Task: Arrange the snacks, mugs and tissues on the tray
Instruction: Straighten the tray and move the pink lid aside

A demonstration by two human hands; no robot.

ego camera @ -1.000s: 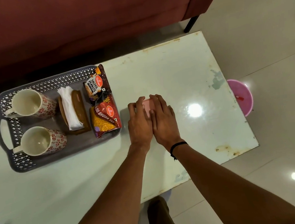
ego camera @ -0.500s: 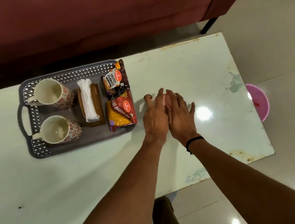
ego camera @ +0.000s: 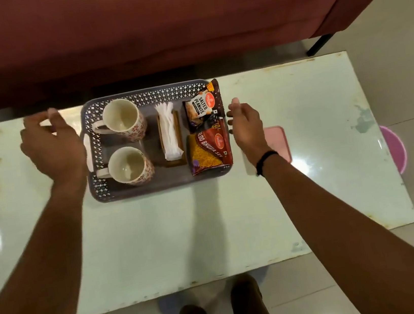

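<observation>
A grey perforated tray (ego camera: 157,187) sits on the pale table (ego camera: 185,234). Inside it stand two white mugs with red flowers, one at the back (ego camera: 123,120) and one at the front (ego camera: 128,166). A wooden holder with white tissues (ego camera: 169,132) lies in the middle. At the right lie a salted peanuts packet (ego camera: 200,107) and a red bhujia packet (ego camera: 210,151). My left hand (ego camera: 53,146) hovers open just left of the tray's handle. My right hand (ego camera: 245,122) is open beside the tray's right edge, fingertips near the snack packets.
A pink flat object (ego camera: 276,139) lies on the table right of my right hand. A dark red sofa (ego camera: 155,25) runs behind the table. A pink bucket (ego camera: 396,148) stands on the floor at the table's right end. My feet show below the front edge.
Both hands left the pink object and spread apart: the left moved across to the tray's left side, the right to the tray's right edge. The view shifted left.
</observation>
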